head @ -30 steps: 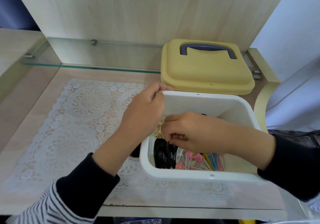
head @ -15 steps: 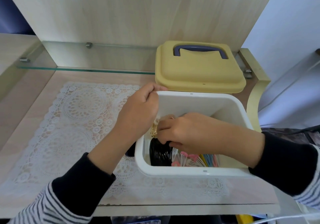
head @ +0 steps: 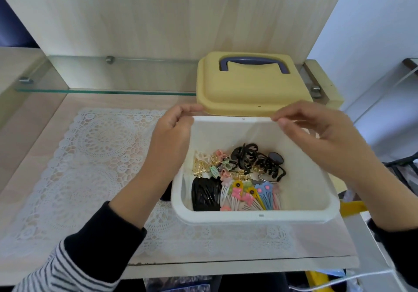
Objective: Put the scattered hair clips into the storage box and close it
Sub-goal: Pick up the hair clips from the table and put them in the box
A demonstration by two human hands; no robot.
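**Q:** Desk [head: 34,138] first, as the biggest thing. What was on it?

**A:** A white lace mat [head: 90,156] lay flat on the pale wood, running out left of the box and under it. The box [head: 248,218], white and open, stood on the mat's right end. A glass shelf [head: 101,91] ran along the wall, behind and left of the box.

**Q:** And the lid?

**A:** The yellow lid [head: 248,88] was off, behind the box, top side up. Its front edge sat just over the box's back rim. I could not tell whether the two touched. Its blue handle [head: 253,61] was on the side far from the box.

**Q:** Where were the hands?

**A:** Both were at the back of the box. The left hand [head: 169,138] was at the box's back left corner, with forefinger and thumb pinching the lid's front left corner. The right hand [head: 316,131] was at the back right, fingers curled, pinching the lid's front edge in the same way.

**Q:** The clips?

**A:** The clips [head: 239,178] were inside the box, piled on its floor. Black ones were stacked by the front left wall, pastel flower ones lay along the front, and gold ones and black claws lay nearer the middle. One dark thing [head: 167,193] lay just outside the box's left wall, mostly hidden by the left wrist. I could not tell what it was.
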